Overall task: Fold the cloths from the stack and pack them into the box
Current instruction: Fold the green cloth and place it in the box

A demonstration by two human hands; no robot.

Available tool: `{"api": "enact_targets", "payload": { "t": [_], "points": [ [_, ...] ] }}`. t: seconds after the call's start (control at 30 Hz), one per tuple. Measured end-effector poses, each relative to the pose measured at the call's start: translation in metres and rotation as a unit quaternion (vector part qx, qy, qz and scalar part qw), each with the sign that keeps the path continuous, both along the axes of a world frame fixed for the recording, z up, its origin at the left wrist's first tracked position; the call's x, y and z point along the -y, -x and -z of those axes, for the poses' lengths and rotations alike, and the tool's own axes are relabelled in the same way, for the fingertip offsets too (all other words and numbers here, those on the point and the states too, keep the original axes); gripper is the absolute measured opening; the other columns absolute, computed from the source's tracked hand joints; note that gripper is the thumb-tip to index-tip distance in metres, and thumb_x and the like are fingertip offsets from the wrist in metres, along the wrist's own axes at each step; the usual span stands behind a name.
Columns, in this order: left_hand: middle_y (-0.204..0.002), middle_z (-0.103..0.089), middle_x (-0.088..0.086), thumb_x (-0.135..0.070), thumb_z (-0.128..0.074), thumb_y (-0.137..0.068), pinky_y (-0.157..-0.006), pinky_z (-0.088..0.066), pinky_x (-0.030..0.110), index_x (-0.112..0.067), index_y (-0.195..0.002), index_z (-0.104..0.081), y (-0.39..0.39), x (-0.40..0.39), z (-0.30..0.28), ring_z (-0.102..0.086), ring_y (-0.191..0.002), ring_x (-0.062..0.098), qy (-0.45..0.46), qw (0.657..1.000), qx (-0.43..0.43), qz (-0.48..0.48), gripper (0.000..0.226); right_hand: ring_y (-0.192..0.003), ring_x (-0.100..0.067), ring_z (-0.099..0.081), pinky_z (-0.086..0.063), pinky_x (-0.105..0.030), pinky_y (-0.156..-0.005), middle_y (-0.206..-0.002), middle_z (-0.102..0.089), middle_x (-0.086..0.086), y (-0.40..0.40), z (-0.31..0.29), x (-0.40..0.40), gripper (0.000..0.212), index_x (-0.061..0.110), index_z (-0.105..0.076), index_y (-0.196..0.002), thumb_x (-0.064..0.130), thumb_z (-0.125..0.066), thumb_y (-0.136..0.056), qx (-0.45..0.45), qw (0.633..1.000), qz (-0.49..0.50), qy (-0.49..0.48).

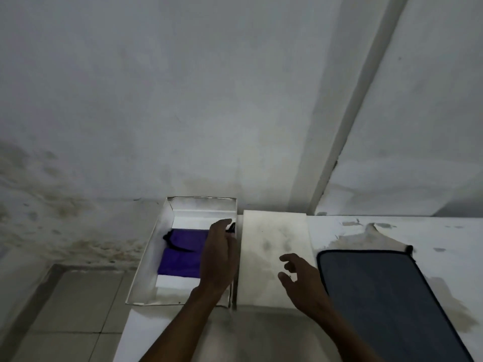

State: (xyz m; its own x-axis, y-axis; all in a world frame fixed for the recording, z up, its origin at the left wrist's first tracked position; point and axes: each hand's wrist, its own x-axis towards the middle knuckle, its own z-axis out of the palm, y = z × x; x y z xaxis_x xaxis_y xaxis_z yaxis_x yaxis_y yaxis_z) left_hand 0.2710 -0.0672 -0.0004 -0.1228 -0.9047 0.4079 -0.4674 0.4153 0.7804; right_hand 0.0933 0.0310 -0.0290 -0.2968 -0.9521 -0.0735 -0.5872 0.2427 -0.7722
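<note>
An open white box [146, 259] stands at the table's left end, with a folded purple cloth [183, 254] with dark trim lying inside it. My left hand [218, 259] rests flat over the cloth's right part inside the box, fingers together, covering that side. My right hand [303, 278] hovers over the white lid [269, 239] beside the box, fingers spread and holding nothing. To the right lies a flat dark grey-blue cloth [386, 296] with dark edging, the top of the stack.
The white table [444, 239] has stains and peeled patches near the grey cloth. A stained white wall rises right behind the box and lid. Tiled floor [78, 304] shows left of the table.
</note>
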Motion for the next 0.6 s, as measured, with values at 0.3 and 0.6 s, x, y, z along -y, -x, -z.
{"api": "enact_targets", "payload": {
  "t": [0.3, 0.6],
  "points": [
    [-0.097, -0.066, -0.005, -0.016, -0.05, -0.09, -0.06, -0.055, 0.026, -0.014, -0.11, -0.062, 0.067, -0.076, 0.0, -0.062, -0.078, 0.005, 0.007, 0.999, 0.001, 0.043, 0.023, -0.09, 0.0, -0.057, -0.04, -0.006, -0.071, -0.094, -0.059, 0.013, 0.057, -0.002, -0.072, 0.024, 0.031, -0.057, -0.101, 0.019, -0.067, -0.083, -0.004, 1.0, 0.027, -0.013],
    [-0.088, -0.068, -0.006, -0.011, -0.053, -0.087, -0.068, -0.053, 0.033, -0.019, -0.103, -0.064, 0.155, -0.129, 0.021, -0.062, -0.07, 0.013, -0.101, 0.984, 0.101, 0.103, 0.021, -0.094, -0.008, -0.057, -0.042, -0.016, -0.079, -0.099, -0.06, 0.006, 0.158, -0.007, -0.129, 0.029, 0.015, -0.063, -0.111, 0.017, -0.067, -0.082, -0.031, 0.998, 0.029, -0.053]
  ]
}}
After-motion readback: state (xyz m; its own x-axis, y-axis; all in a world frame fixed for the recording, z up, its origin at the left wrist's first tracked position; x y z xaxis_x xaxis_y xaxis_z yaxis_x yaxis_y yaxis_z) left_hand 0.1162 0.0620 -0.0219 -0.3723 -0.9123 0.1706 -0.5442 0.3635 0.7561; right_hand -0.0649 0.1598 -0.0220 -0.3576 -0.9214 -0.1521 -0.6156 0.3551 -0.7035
